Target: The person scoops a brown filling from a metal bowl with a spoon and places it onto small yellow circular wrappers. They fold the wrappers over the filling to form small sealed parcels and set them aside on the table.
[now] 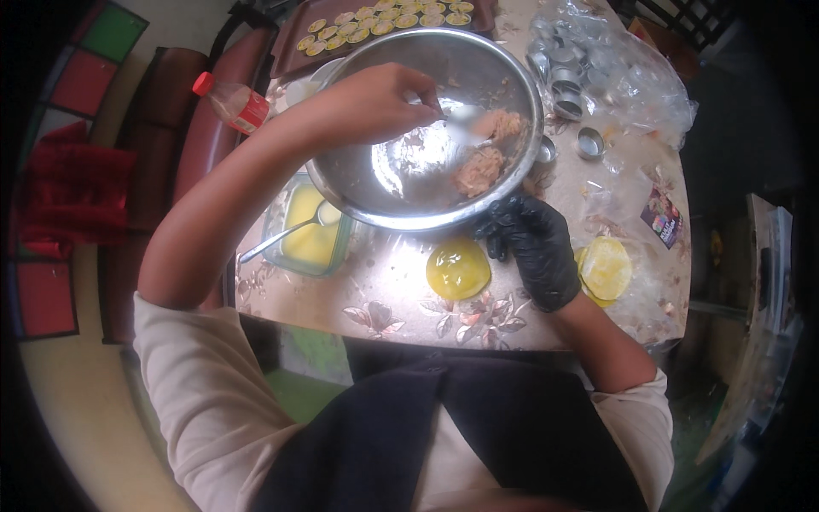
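Note:
My left hand [388, 101], bare, reaches over a large metal mixing bowl [358, 200] and is closed on the handle of a spoon [463, 124]. The spoon's blurred head is beside orange-brown minced filling [479, 171] on the bowl's right side. My right hand [539, 252], in a black glove, has its bent fingers at the bowl's lower right rim; the fingertips are partly hidden. Just left of that glove lies a round yellow dough wrapper [458, 268] with a wet shine. More yellow wrappers [606, 269] are stacked on plastic to its right.
A glass container [300, 232] of yellow liquid, with a spoon [277, 241] in it, stands at left. Behind are a red-capped bottle [235, 104] and a tray [290, 55] of small filled rounds. Metal molds [567, 90] and crumpled plastic [644, 81] occupy the far right.

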{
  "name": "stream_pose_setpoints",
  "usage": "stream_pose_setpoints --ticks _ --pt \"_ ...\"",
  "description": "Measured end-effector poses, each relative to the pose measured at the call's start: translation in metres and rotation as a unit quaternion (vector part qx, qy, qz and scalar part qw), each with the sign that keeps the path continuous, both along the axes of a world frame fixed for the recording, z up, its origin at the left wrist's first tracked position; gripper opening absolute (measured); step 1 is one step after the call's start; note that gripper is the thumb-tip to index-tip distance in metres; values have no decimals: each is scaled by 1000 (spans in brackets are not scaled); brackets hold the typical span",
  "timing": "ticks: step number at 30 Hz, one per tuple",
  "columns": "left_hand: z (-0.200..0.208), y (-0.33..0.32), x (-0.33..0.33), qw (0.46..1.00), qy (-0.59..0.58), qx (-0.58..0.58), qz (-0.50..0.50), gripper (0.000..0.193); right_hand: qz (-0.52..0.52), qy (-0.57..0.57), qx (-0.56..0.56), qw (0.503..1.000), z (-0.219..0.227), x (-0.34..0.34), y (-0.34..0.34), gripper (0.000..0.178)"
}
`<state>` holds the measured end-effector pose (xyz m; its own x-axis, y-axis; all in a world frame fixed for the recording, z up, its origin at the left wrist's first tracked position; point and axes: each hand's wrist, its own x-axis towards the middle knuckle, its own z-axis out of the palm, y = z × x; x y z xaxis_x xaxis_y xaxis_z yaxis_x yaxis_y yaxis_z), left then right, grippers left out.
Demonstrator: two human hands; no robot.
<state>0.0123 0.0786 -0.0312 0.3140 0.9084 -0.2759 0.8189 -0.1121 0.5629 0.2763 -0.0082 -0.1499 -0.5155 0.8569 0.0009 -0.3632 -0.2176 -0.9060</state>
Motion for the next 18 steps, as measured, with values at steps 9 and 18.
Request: stream_pose_setpoints --ticks 9,18 --pt "-1 -28 -17 988 -119 36 87 30 -152 -103 148 972 4 4 -5 13" --pt "14 -79 -41 981 -139 60 119 28 -323 -297 361 823 47 -9 8 28"
